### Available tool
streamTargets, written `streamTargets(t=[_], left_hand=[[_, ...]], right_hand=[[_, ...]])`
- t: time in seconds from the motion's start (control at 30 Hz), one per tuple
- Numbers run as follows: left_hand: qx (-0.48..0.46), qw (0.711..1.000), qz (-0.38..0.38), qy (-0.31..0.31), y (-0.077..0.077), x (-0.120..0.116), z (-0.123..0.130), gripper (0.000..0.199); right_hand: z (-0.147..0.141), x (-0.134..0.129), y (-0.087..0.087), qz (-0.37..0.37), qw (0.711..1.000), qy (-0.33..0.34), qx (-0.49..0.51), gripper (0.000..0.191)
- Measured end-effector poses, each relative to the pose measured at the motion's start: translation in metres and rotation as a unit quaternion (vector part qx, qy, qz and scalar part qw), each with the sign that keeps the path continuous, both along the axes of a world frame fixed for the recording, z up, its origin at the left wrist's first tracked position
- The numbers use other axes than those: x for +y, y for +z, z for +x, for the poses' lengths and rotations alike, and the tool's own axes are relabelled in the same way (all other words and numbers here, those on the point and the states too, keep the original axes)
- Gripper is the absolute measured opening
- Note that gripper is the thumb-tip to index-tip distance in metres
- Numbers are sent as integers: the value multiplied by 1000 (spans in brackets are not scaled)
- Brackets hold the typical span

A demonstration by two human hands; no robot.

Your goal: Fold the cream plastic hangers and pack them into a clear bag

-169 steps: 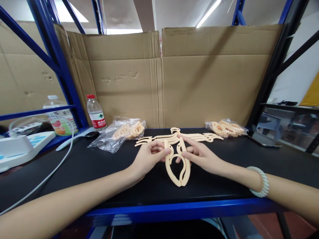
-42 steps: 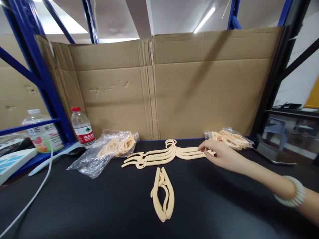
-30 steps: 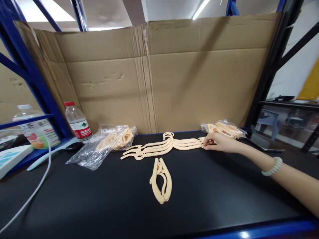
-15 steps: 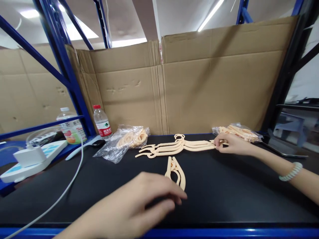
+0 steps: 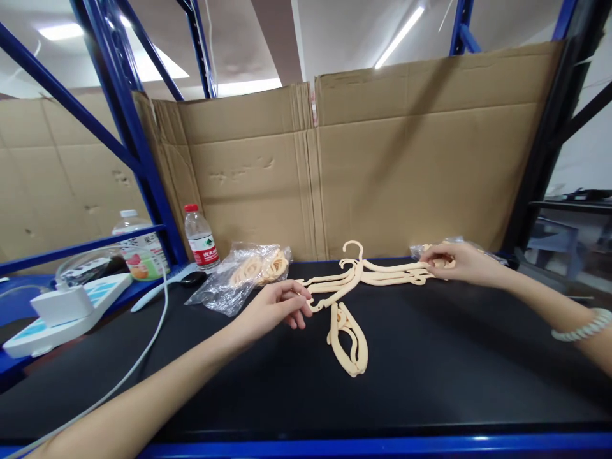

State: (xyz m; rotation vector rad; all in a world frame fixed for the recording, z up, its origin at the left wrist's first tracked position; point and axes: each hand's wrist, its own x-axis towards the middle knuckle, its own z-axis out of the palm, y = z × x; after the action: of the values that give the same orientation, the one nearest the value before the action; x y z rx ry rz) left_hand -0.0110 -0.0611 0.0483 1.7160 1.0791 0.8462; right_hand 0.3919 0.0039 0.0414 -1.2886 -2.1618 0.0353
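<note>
Several cream folding hangers [image 5: 382,278] lie unfolded in a stack on the black tabletop. The topmost hanger [image 5: 345,291] is raised and tilted, its hook upright. My right hand [image 5: 461,262] is closed on its right arm end, fingertips pinched round it. At the other end, my left hand [image 5: 280,305] has its fingers curled on the tip of the left arm; the fingers partly hide the contact. In front of the stack lies a folded cream hanger [image 5: 361,347], touched by neither hand.
A clear plastic bag [image 5: 224,290] with folded hangers lies left, another bag [image 5: 478,245] behind my right hand. A red-capped bottle [image 5: 203,239], a power strip [image 5: 102,296] and a white cable [image 5: 155,331] are on the left. Cardboard [image 5: 406,153] walls the back.
My left hand has moved forward from near the folded hanger to the stack's left end. My right hand has shifted slightly right and up, and the top hanger has risen and tilted.
</note>
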Motion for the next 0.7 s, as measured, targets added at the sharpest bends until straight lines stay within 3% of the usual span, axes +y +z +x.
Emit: streamTargets(t=[0.2, 0.33, 0.53, 0.7], left_hand=[[-56, 998, -4, 37, -2, -2, -1, 25], [-89, 992, -59, 63, -6, -2, 1, 24], [-190, 972, -53, 129, -9, -2, 3, 37], [-190, 974, 5, 126, -12, 2, -1, 40]], right_hand=[[-5, -9, 31, 42, 998, -49, 2, 23], [-17, -12, 46, 68, 995, -66, 24, 23], [-38, -11, 28, 104, 990, -54, 77, 25], [-56, -17, 6, 130, 990, 2, 59, 19]])
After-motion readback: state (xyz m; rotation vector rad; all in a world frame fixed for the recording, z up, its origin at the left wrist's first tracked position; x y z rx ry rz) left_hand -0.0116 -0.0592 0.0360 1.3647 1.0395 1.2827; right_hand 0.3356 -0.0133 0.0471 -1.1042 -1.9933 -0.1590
